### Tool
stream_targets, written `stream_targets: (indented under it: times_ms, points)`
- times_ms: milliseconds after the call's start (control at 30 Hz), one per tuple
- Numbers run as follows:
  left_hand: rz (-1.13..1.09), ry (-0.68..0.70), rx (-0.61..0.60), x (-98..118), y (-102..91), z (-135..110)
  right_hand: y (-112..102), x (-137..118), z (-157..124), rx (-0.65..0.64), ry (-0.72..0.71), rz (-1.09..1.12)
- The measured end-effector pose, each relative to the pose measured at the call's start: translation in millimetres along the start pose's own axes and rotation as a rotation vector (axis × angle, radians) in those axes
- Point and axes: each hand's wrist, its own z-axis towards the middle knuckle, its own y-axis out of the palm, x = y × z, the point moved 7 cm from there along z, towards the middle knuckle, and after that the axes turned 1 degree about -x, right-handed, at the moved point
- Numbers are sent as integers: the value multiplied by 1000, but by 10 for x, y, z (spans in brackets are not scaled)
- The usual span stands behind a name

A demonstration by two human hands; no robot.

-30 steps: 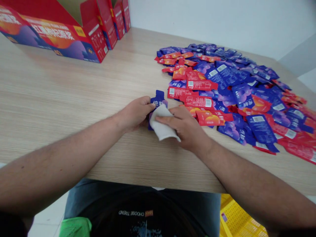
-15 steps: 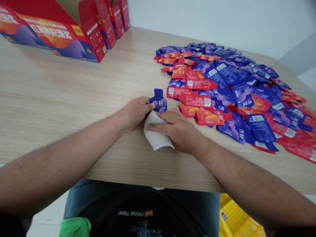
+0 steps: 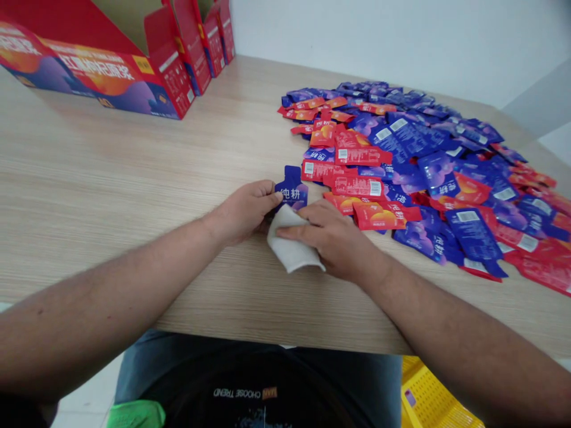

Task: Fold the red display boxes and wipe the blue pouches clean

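A blue pouch (image 3: 292,185) with a narrow neck and white lettering is pinched at its left edge by my left hand (image 3: 250,209). My right hand (image 3: 332,235) grips a folded white cloth (image 3: 292,248) and presses it over the pouch's lower part, which is hidden. Both hands are just above the table, in front of me. Close to the right hand, on the table, spreads a heap of pouches: blue ones (image 3: 473,229) and red-orange ones (image 3: 381,215), overlapping one another.
Several red and blue printed cartons (image 3: 134,80) with open tops stand at the back left of the wooden table (image 3: 111,172). A white wall (image 3: 379,41) rises behind the heap. Below the table's front edge, at right, is a yellow plastic basket (image 3: 435,395); something green (image 3: 136,414) shows at lower left.
Both hands, with the pouch and cloth, have shifted slightly right. The cloth stays over the pouch's lower part. The whole view has dropped a little in the frame.
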Motion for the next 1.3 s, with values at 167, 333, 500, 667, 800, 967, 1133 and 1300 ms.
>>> stream_targets:
  times_ms: [167,333,500,667,800,967,1133,1300]
  points:
    - [44,-38,-7,-7,5,-4,-151,224,-41,189,197,12]
    - [30,19,34,1,-24,22,26,-32,10,3,-9,-8]
    - [31,-40,22,-15,1,0,-110,239,-29,148,184,16]
    - [34,-58,32,1,9,-12,-74,253,12,186,210,43]
    - [8,-29,52,10,-11,2,23,21,61,103,62,38]
    - [20,-37,33,13,-5,-9,81,-62,6,-123,-37,149]
    - [12,-49,22,25,16,-22,-70,211,-51,-67,49,163]
    - [25,-42,13,1,10,1,-149,317,-14,184,201,18]
